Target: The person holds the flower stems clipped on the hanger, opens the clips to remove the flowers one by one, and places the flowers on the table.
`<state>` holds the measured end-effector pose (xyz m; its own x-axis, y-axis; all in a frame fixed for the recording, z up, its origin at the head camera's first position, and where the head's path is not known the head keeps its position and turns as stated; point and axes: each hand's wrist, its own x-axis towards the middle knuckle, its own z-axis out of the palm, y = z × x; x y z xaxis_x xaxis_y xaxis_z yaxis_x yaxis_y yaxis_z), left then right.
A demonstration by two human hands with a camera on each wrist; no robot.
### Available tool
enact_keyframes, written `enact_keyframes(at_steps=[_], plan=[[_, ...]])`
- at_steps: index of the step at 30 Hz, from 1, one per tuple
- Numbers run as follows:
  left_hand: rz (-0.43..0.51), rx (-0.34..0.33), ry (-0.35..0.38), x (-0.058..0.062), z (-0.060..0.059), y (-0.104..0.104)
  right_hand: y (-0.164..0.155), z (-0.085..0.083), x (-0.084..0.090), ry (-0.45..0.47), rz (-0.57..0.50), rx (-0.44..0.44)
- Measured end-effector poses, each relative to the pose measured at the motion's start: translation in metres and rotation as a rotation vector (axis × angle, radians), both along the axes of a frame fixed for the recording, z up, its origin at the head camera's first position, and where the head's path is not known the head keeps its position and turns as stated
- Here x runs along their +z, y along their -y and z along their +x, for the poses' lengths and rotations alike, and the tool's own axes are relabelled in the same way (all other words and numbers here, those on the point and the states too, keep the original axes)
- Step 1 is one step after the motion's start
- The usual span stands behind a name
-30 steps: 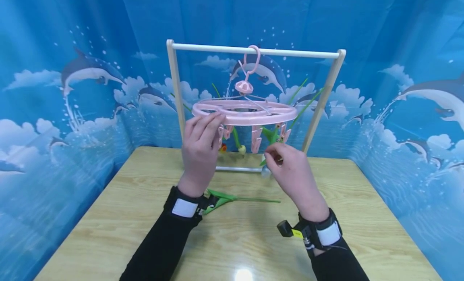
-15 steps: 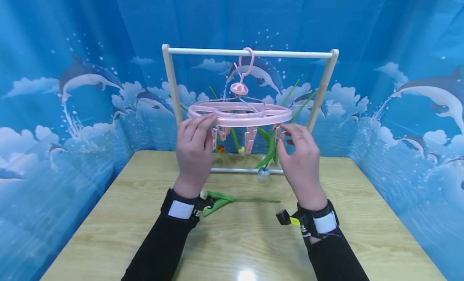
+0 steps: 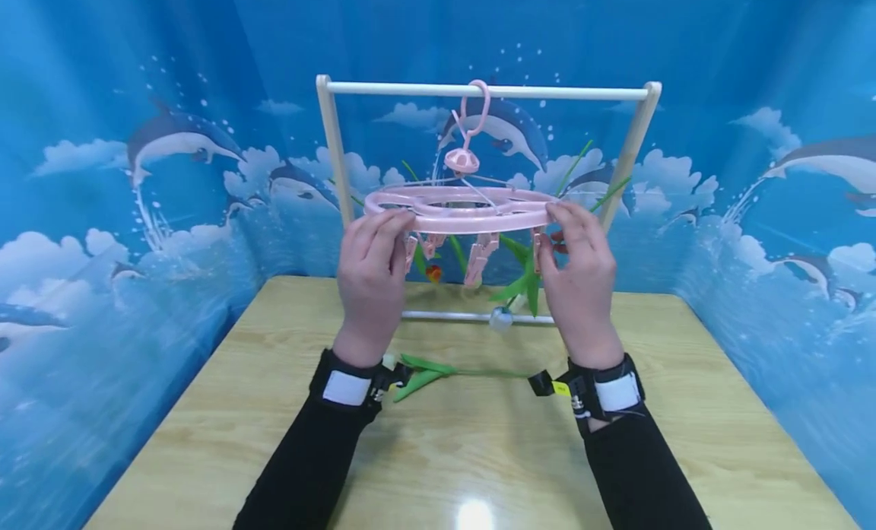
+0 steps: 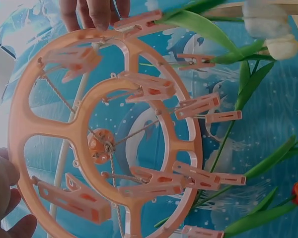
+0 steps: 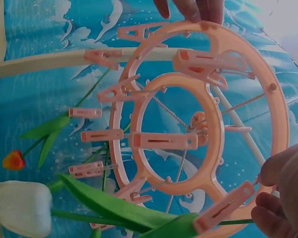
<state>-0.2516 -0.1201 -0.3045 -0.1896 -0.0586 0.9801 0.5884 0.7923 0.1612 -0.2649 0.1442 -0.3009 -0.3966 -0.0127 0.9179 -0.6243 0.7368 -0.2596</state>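
Note:
A pink round clothespin hanger hangs by its hook from the white bar of a stand. My left hand grips the ring's left side. My right hand holds the ring's right side between fingers and thumb, close to a clothespin. Beside that clothespin are the green leaves of a white tulip, which hangs head down. An orange tulip hangs from another clip. Several pink clothespins dangle from the ring on short cords. Some stems are hidden behind the ring.
A tulip with green leaves lies on the wooden table, its head partly behind my left wrist. The stand's wooden posts rise on both sides of the hanger. A blue dolphin-print curtain surrounds the table.
My right hand has risen from below the ring, first to a clothespin and then to the ring's right rim. The left hand stays on the left rim.

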Motion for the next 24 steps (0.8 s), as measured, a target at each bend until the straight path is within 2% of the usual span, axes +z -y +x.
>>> enact_keyframes(at_steps=[10, 18, 24], plan=[[-0.032, 0.029, 0.006, 0.001, 0.004, -0.001, 0.002, 0.001, 0.003, -0.028, 0.034, -0.049], [-0.092, 0.049, 0.018, 0.001, 0.01, -0.007, 0.012, 0.005, 0.001, -0.101, -0.017, -0.017], [-0.133, 0.06, 0.011, 0.0, 0.01, -0.01, 0.015, 0.012, -0.001, -0.113, -0.021, -0.003]])
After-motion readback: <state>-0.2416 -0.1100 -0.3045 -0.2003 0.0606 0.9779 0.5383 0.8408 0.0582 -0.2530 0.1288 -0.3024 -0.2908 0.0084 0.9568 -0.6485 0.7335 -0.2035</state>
